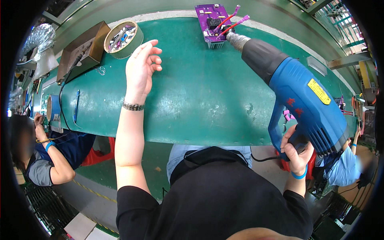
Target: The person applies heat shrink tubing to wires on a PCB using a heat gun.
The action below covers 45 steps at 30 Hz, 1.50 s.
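Note:
A large blue heat gun (304, 84) with a black front is held at its rear grip by my right hand (298, 154). Its metal nozzle (238, 41) points at a purple circuit board (206, 14) near the table's far edge. From the board rise two red wires (229, 27) with pink sleeves at their ends, close by the nozzle. Raised over the table's left half, my left hand (142, 66) holds nothing; its fingers are loosely bent and apart. Nearest to it stands a round tub (138, 40) of small parts.
Beyond the tub lies a brown metal box (72, 62) with a soldering iron (76, 60) across it. A blue pen-like tool (76, 106) and a tape roll (53, 108) are on the green table (180, 108). Co-workers sit at left (56, 160) and right (344, 168).

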Available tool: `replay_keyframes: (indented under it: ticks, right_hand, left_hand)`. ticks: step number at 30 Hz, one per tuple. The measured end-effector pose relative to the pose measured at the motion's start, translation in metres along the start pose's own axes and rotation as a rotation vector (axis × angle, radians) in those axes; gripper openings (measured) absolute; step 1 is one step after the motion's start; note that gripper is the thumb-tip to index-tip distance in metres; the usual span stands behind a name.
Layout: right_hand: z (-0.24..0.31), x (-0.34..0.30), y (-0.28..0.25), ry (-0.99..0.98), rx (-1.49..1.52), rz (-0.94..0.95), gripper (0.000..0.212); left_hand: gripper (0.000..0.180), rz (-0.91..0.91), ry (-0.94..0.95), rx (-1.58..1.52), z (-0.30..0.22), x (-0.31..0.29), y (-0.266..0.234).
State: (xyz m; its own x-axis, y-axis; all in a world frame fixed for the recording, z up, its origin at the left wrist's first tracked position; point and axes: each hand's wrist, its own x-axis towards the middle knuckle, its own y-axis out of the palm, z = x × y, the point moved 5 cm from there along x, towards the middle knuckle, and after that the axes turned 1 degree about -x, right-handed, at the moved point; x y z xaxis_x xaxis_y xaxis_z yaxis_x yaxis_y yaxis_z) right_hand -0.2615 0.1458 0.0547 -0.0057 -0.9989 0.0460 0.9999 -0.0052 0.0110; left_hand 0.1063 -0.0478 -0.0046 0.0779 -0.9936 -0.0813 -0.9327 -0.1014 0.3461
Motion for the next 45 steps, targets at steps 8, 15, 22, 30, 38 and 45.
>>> replay_keyframes:
  ticks: [8, 15, 22, 30, 38, 45]
  right_hand:
    - [0.002, -0.002, -0.003, 0.007, -0.077, -0.001, 0.046]
    - [0.004, 0.0, 0.002, -0.009, -0.079, 0.06, 0.044]
    - [0.005, 0.001, 0.001, -0.005, -0.037, 0.017, 0.042]
    - [-0.007, -0.007, -0.003, 0.032, 0.036, 0.148, 0.047]
    - [-0.004, -0.007, -0.004, 0.077, -0.006, 0.091, 0.044]
    - [-0.005, -0.007, -0.005, 0.097, -0.14, -0.008, 0.051]
  left_hand:
    - [0.027, 0.008, 0.004, -0.002, 0.003, 0.001, -0.001]
    - [0.027, -0.001, -0.004, 0.012, 0.001, 0.0, 0.0]
    - [0.029, -0.006, -0.009, 0.042, 0.002, -0.001, 0.001]
    - [0.029, -0.006, -0.008, 0.028, 0.003, 0.001, 0.001]
    - [0.029, -0.022, -0.018, 0.031, 0.001, -0.002, 0.0]
    - [0.033, -0.055, -0.003, 0.036, 0.004, 0.001, 0.003]
